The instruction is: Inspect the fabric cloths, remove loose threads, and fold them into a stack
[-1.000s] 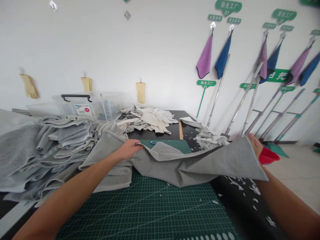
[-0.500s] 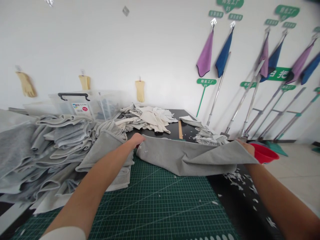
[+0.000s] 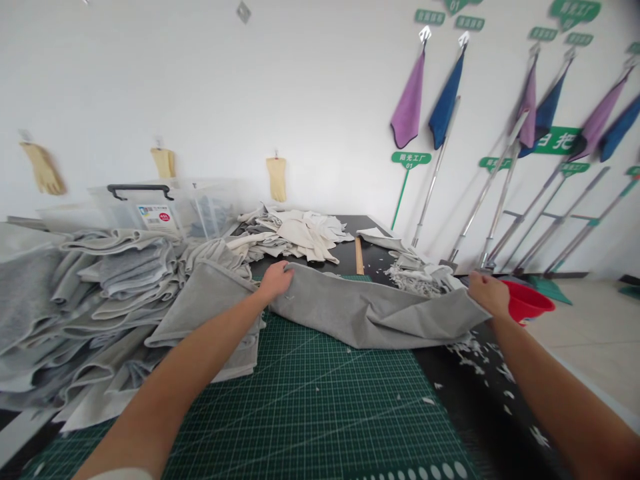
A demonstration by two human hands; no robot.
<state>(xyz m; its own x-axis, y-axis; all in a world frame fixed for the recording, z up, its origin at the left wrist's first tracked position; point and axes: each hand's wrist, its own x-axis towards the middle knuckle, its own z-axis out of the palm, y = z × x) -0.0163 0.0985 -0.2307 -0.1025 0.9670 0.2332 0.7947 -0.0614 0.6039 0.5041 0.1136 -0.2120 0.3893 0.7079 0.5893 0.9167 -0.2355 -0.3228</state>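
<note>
My left hand (image 3: 274, 281) grips the near edge of a grey terry towel (image 3: 370, 319), and my right hand (image 3: 490, 295) holds its far corner. The towel hangs in a long, shallow fold, its middle low over the green cutting mat (image 3: 300, 400) and black table. A folded grey towel (image 3: 210, 310) lies under my left forearm, beside a heaped stack of grey towels (image 3: 100, 280). Its lower layers are hidden.
A cream cloth pile (image 3: 295, 233), a clear plastic bin (image 3: 150, 208), a wooden ruler (image 3: 359, 257) and white fabric scraps (image 3: 415, 275) stand beyond the mat. Loose lint (image 3: 473, 353) dots the table. A red bowl (image 3: 525, 301) sits past its right side.
The towel has dropped lower towards the mat and flattened out. My right hand has come down and inwards, closer to my left hand, and both hands still hold the towel.
</note>
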